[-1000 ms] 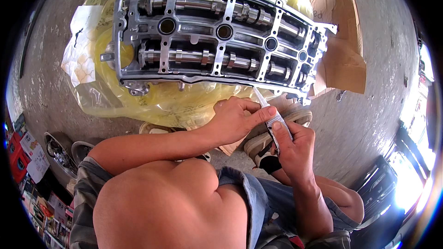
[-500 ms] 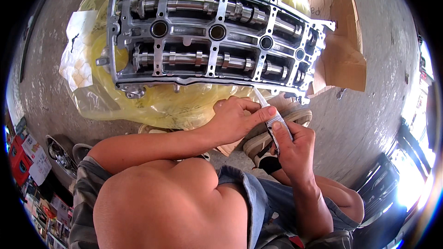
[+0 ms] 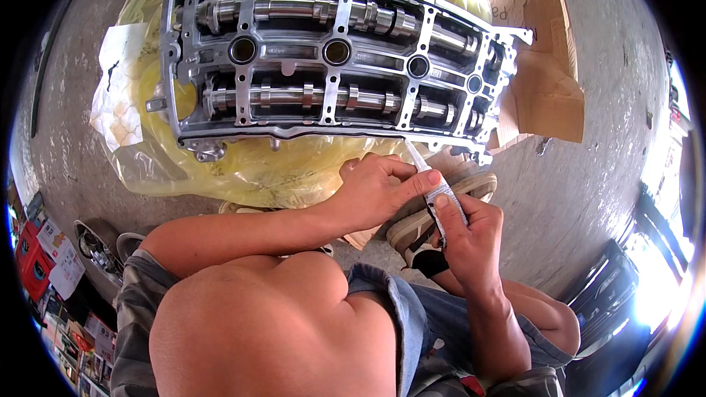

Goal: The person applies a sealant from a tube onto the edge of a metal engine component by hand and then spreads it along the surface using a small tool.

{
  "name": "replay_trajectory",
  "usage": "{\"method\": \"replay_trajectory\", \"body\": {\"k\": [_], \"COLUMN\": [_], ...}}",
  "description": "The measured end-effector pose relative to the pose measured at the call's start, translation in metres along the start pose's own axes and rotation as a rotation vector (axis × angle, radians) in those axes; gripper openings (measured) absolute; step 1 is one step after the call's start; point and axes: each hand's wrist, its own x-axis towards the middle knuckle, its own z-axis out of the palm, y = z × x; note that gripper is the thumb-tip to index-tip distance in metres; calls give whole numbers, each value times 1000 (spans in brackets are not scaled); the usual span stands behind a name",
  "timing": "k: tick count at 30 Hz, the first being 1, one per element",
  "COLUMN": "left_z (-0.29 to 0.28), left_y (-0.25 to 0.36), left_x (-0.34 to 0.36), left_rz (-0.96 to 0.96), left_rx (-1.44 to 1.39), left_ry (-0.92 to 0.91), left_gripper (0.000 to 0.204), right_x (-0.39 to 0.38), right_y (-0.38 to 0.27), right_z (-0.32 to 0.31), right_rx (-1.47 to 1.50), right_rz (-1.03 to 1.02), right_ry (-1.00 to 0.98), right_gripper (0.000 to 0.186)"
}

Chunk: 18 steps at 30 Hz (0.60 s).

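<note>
A metal engine housing (image 3: 294, 54) with two camshafts (image 3: 287, 7) lies on yellow plastic sheeting (image 3: 228, 173) in the upper middle. A thin dark bead runs along its near rim. A white tube with a long nozzle (image 3: 418, 154) points at that rim, its tip at or very near the edge. My left hand (image 3: 382, 187) closes round the upper part of the tube, thumb across it just below the nozzle. My right hand (image 3: 471, 231) grips the tube lower down, thumb pressed on its body.
Flattened cardboard (image 3: 544, 88) lies under the sheeting at right, white paper (image 3: 118, 88) at left. Shoes (image 3: 408, 231) are below the housing. Metal bowls (image 3: 99, 250), a red case (image 3: 33, 261) and assorted items sit lower left, dark bulky objects (image 3: 603, 301) lower right.
The housing and white paper have shifted left in view. Both hands and the tube keep their place, so the nozzle tip is now slightly farther right along the rim.
</note>
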Motion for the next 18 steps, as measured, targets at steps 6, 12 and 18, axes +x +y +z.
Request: {"method": "replay_trajectory", "body": {"k": [6, 12, 18], "left_z": [3, 4, 2], "left_y": [-1, 2, 4], "left_x": [2, 3, 2], "left_rz": [-9, -30, -26], "left_rx": [-35, -49, -38], "left_ry": [1, -2, -18], "left_gripper": [46, 44, 44], "right_x": [0, 0, -3], "right_y": [2, 4, 3], "right_z": [-1, -2, -2], "right_rx": [20, 37, 7], "right_rz": [13, 9, 20], "right_ry": [9, 21, 34], "right_gripper": [27, 27, 29]}}
